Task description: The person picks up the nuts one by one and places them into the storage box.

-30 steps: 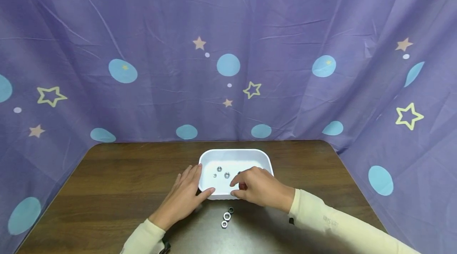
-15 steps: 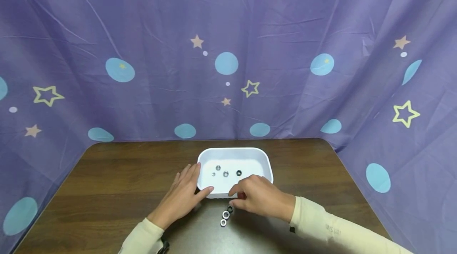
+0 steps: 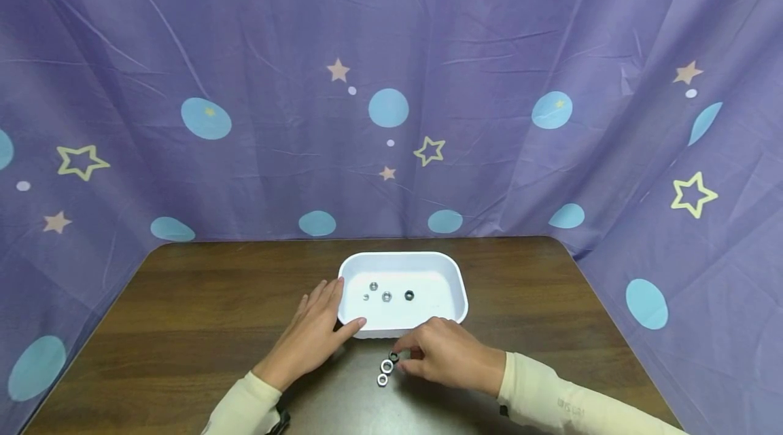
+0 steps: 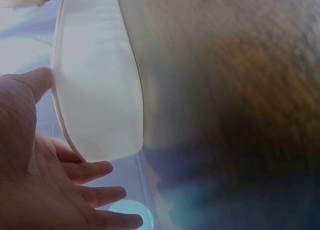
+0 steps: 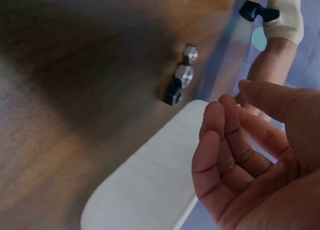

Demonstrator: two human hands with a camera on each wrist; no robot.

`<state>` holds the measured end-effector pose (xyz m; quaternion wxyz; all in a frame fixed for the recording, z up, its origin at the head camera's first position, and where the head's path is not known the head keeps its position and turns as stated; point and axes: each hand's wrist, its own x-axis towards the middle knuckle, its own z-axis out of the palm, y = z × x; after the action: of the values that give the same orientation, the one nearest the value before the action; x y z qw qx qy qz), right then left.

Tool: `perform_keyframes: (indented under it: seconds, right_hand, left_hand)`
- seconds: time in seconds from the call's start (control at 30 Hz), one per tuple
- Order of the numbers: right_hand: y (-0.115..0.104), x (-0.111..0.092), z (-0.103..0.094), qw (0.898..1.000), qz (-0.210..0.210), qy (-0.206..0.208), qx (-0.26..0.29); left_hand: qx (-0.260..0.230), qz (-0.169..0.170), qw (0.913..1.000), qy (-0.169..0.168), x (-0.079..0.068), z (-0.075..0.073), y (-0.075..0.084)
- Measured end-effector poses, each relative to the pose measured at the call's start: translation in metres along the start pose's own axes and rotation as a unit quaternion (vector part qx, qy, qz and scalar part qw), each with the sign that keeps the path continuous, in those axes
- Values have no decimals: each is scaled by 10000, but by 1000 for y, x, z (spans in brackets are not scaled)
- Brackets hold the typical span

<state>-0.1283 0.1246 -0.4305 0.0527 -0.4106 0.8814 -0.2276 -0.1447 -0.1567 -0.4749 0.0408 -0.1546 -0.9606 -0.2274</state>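
Three nuts (image 5: 181, 75) on a table (image 3: 232, 312), left hand (image 3: 312, 346) spread against a white tray (image 3: 400, 316), right hand (image 3: 449, 357) near them, thumb and fingers parted.

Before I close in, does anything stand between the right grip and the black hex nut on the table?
Nothing visible stands between the right grip and that black hex nut. The nearest silver hex nut sits beside it, on the side away from the white tray.

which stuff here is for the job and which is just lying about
Likely for the job:
tray
nuts inside it
row of three nuts
left hand, touching the tray
right hand, near the row

Just surroundings:
table
curtain
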Motion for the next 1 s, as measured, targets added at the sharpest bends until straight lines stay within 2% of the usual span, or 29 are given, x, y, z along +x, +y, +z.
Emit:
perform_keyframes:
  seconds: [0.5, 1.0]
  right_hand:
    - [19, -2, 17, 9996, -84, 69, -257]
    - [24, 3, 31, 9990, -14, 101, -433]
  left_hand:
    - [29, 70, 9999, 98, 0, 0, 1]
    - [12, 24, 10000, 71, 0, 0, 3]
